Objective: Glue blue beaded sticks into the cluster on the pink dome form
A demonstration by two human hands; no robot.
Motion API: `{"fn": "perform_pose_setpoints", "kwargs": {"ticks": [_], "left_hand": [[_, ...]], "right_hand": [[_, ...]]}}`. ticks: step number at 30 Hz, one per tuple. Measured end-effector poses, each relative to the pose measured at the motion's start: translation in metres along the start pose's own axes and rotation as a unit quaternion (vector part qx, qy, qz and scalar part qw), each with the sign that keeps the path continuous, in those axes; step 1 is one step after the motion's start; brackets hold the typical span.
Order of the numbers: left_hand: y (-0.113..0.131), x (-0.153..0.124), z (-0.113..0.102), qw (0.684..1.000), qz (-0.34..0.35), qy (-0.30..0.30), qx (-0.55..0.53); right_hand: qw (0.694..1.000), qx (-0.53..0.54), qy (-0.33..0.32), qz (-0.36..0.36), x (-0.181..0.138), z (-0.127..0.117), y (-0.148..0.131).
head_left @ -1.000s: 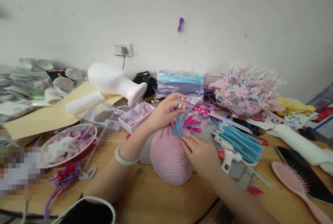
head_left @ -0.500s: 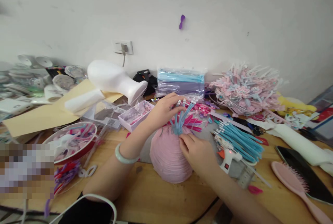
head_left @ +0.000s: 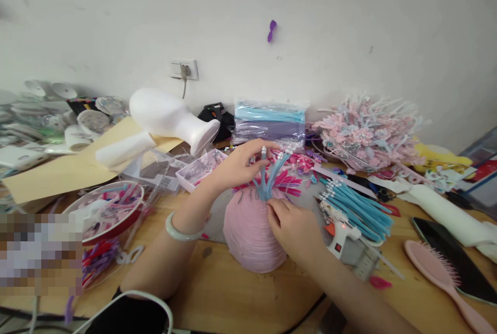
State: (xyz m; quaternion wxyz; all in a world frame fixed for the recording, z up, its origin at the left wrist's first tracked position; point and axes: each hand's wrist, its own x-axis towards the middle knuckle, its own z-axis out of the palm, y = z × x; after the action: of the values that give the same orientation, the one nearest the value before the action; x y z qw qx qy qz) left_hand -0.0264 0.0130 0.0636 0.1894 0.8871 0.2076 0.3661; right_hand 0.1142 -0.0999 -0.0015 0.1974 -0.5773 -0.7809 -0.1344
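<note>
A pink dome (head_left: 254, 235) wound with fuzzy ridges stands on the table before me. At its top rises a bunch of light blue pipe cleaners (head_left: 275, 172), tipped with white pearl beads and fanned apart. My right hand (head_left: 291, 222) pinches the bunch at its base, against the dome. My left hand (head_left: 243, 163) is curled around one upright strand near its beaded tip, thumb against it; the far fingertips are partly hidden. Bright pink pipe cleaners (head_left: 289, 183) spread out behind the blue ones.
Right of the dome lie a white glue gun (head_left: 344, 235), more blue beaded pipe cleaners (head_left: 361, 209) and a pink hairbrush (head_left: 430, 261). A white foam head (head_left: 163, 116) rests at the back left. A red-sided tub (head_left: 120, 228) and a small box (head_left: 188, 181) stand left.
My left hand has shifted slightly left and its fingers have moved at the beaded tips; one blue strand now stands more upright and apart. My right hand stays at the base.
</note>
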Motion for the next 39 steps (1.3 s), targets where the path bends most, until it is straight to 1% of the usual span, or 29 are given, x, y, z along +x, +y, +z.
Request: {"fn": "perform_pose_setpoints", "kwargs": {"ticks": [9,17,22,25,33,39], "left_hand": [[-0.005,0.002,0.004,1.000,0.011,0.021,0.010],[-0.004,0.003,0.007,0.999,-0.017,0.033,0.031],[-0.005,0.000,0.002,0.999,0.017,-0.009,0.030],[-0.007,-0.001,0.000,0.999,0.035,-0.021,0.017],[0.000,0.000,0.000,1.000,0.010,-0.017,0.006],[0.002,0.000,0.000,0.999,0.027,-0.009,0.029]], "right_hand": [[1.000,0.011,-0.011,0.012,-0.002,-0.003,-0.003],[1.000,0.011,-0.019,0.013,-0.001,-0.006,-0.005],[1.000,0.000,-0.011,0.004,-0.001,-0.006,-0.005],[1.000,-0.001,-0.014,0.001,-0.002,-0.006,-0.004],[0.999,-0.007,-0.040,0.009,-0.002,-0.009,-0.004],[0.997,-0.010,-0.070,0.016,0.003,-0.011,-0.004]]}}
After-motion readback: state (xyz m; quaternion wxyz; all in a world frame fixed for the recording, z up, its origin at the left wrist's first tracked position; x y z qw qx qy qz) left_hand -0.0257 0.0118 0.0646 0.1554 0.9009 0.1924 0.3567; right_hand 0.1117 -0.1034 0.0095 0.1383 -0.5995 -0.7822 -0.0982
